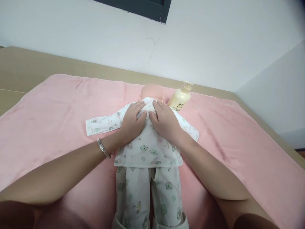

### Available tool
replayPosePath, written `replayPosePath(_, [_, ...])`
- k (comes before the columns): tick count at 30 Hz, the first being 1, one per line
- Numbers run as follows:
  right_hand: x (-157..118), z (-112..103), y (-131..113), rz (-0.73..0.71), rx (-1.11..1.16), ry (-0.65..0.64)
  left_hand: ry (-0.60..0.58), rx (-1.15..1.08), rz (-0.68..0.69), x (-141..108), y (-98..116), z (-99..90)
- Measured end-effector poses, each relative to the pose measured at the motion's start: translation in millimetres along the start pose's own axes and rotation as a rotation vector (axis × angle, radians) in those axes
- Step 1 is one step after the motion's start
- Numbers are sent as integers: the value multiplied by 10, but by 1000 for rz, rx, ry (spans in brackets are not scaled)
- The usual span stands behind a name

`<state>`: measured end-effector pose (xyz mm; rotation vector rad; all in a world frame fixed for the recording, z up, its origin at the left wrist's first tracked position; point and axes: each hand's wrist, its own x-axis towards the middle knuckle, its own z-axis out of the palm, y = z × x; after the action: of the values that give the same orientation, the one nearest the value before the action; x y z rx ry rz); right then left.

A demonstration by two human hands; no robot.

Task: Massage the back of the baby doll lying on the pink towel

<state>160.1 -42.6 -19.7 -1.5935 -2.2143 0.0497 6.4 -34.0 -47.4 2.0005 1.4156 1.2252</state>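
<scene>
A baby doll [152, 91] lies stretched out on a pink blanket, its bald head pointing away from me and its face not showing. It wears a white printed shirt [147, 149] and matching trousers [138, 197] with rolled cuffs. My left hand [133, 121] rests flat on the upper left of the shirt, fingers extended; a silver bangle [103, 148] circles that wrist. On the upper right lies my right hand [166, 121], palm down with its fingers stretched out. The two thumbs nearly meet at the middle of the doll's upper body.
A pale yellow pump bottle [180, 97] leans tilted just beyond the doll's right shoulder area. The pink blanket [59, 114] covers a light wooden surface [35, 63]. Behind stands a white wall [202, 41] with a dark frame [147, 8] at the top.
</scene>
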Motion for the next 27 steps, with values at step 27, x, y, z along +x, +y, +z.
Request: replayPosePath(27, [-11,50,18,0,44,96,9,35,91,-19,-52,20])
